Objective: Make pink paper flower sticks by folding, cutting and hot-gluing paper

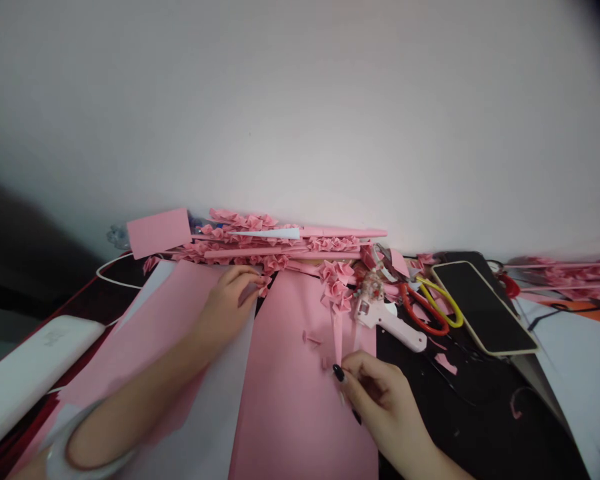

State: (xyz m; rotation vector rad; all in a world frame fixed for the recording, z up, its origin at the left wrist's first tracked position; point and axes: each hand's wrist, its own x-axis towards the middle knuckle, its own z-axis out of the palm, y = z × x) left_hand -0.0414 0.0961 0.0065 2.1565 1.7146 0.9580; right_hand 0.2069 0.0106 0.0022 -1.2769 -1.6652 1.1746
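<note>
My left hand [230, 297] reaches to the far edge of a pink paper sheet [155, 340], its fingers curled and pinching a small pink folded flower [264, 283]. My right hand [375, 393] rests on another pink sheet [295, 400], fingers pinched on the lower end of a thin pink paper strip [337, 333] that stands up toward a cluster of folded pink flowers [337, 283]. Small pink bits [311, 339] lie on the sheet between my hands.
Rolled pink paper sticks with flowers [280, 243] lie along the white wall. A pink-white glue gun [393, 323], red and yellow scissors [430, 307] and a dark phone [483, 303] sit to the right. A white box [25, 380] lies at left, a pink card [159, 231] behind.
</note>
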